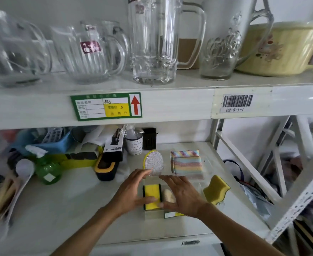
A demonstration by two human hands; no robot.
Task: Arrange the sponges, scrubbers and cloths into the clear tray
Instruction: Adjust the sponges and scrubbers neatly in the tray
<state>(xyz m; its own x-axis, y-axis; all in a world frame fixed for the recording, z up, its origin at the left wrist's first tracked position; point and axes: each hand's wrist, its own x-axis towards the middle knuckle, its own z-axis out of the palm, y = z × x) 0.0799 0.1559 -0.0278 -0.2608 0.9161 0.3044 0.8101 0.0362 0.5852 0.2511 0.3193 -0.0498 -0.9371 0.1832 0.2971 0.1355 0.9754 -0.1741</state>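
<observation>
Fingers of both hands, left hand (pixel 133 189) and right hand (pixel 181 194), spread wide over the clear tray (pixel 205 163), gripping nothing. Left of the tray, a box (pixel 113 146) reads "SPRAY BOTTLE". Inside: yellow sponge (pixel 150 193), glitter scrubber (pixel 154 163), striped cloths (pixel 187 161). Right, outside: another sponge (pixel 216 189).

head-worn view, looking down, close over shelf (pixel 59 209)

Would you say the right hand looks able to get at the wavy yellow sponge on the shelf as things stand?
Probably yes: the wavy yellow sponge lies just beside the right hand, with nothing between them.
</observation>
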